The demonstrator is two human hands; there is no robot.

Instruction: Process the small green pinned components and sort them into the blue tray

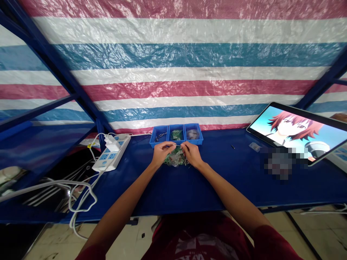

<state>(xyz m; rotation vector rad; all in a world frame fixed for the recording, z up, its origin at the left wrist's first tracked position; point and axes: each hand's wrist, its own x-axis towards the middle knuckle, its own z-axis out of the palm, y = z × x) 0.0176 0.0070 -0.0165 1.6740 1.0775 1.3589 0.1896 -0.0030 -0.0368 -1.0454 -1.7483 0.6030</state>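
Note:
Between my two hands runs a thin, light-coloured stick-like piece [177, 145], too small to name. The fingers of my left hand [162, 151] are pinched on its left end, and those of my right hand [191, 151] close on its right end. Just below the hands lies a pile of green pieces and clear plastic bags [174, 159], with small dark and metallic rods by the right hand. Directly behind the hands stands a blue three-part bin [176, 127]. Its left section holds metallic pieces [161, 137], the middle green bags [176, 135], the right clear bags [192, 134].
A white power strip [112, 155] with a plugged-in adapter and loose cables [81, 196] sits left. On the right, a tablet [298, 131] leans up, showing a cartoon. A small dark piece [232, 146] and a clear packet [255, 146] lie on the blue table [176, 195].

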